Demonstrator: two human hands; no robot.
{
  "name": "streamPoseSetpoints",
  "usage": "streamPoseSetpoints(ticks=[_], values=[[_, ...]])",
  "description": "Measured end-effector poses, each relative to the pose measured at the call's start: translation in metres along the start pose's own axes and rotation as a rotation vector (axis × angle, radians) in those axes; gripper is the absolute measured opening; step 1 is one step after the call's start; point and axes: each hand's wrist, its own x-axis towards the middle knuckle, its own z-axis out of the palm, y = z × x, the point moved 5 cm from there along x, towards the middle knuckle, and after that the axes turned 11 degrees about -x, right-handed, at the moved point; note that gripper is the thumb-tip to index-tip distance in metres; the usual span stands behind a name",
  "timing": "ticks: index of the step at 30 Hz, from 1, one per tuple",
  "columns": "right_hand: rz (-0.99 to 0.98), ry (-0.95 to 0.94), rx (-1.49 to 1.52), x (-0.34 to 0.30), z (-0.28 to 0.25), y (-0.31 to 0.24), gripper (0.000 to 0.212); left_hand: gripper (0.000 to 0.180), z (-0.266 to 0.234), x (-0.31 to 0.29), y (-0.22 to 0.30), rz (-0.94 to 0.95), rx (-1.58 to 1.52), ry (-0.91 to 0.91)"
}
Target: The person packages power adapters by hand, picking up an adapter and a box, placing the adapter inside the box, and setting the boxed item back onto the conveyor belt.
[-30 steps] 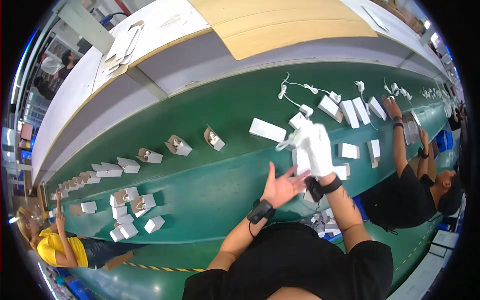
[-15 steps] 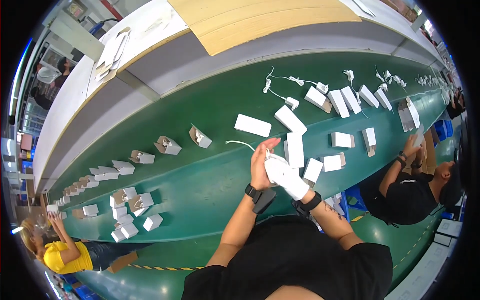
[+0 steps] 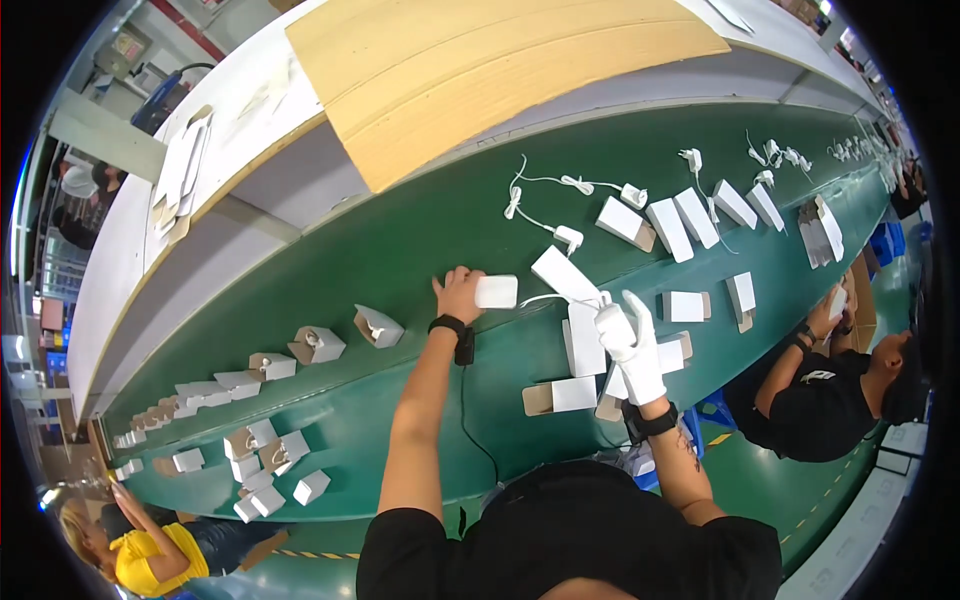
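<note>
My bare left hand (image 3: 458, 295) grips a white box (image 3: 497, 292) at the middle of the green bench, fingers wrapped round its far side. In a white glove, my right hand (image 3: 638, 355) holds a white charger (image 3: 612, 324) between thumb and fingers. The charger's white cable (image 3: 545, 298) trails left from it, its free end near the box. Directly beyond my right hand lies a closed-looking white box (image 3: 563, 274). An upright-looking white box (image 3: 584, 340) is beside the glove, and a box with an open brown flap (image 3: 560, 396) lies nearer me.
Loose chargers (image 3: 568, 238) with cables lie at the back. Open boxes (image 3: 378, 327) line the left side, with a cluster of boxes (image 3: 262, 462) nearer. A co-worker in black (image 3: 820, 390) is at right, one in yellow (image 3: 155, 555) at left. A cardboard sheet (image 3: 500, 70) overhangs the shelf.
My hands were together around the charger and have parted. The left has moved left and taken hold of a white box; the right, still with the charger, has moved right.
</note>
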Motion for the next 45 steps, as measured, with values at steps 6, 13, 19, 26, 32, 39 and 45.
streamPoseSetpoints(ticks=[6,13,19,26,32,39,45], values=[[-0.039,-0.053,-0.119,-0.024,-0.002,-0.074,0.05,0.09,0.021,-0.035,0.001,0.032,-0.995,-0.354],[-0.048,-0.492,-0.033,-0.035,0.039,-0.054,0.037,0.09,0.002,-0.096,0.072,0.147,-1.004,-0.468],[-0.315,-0.727,-0.424,-0.021,0.048,-0.1,0.022,0.091,-0.001,-0.117,0.092,0.22,-0.834,-0.47],[-0.69,-0.562,-0.743,-0.005,0.068,-0.084,0.01,0.085,0.014,-0.119,0.088,0.321,-0.67,-0.074],[-0.94,-0.747,-0.987,0.0,0.101,-0.077,0.004,0.074,0.012,-0.099,0.075,0.396,-0.633,0.046],[-1.196,-0.249,-1.212,0.144,0.105,-0.052,0.015,0.074,-0.034,-0.061,-0.034,0.13,-0.872,0.437],[-0.971,-0.586,-1.385,0.194,0.129,0.051,0.024,0.084,-0.038,-0.059,-0.063,0.149,-0.683,0.54]])
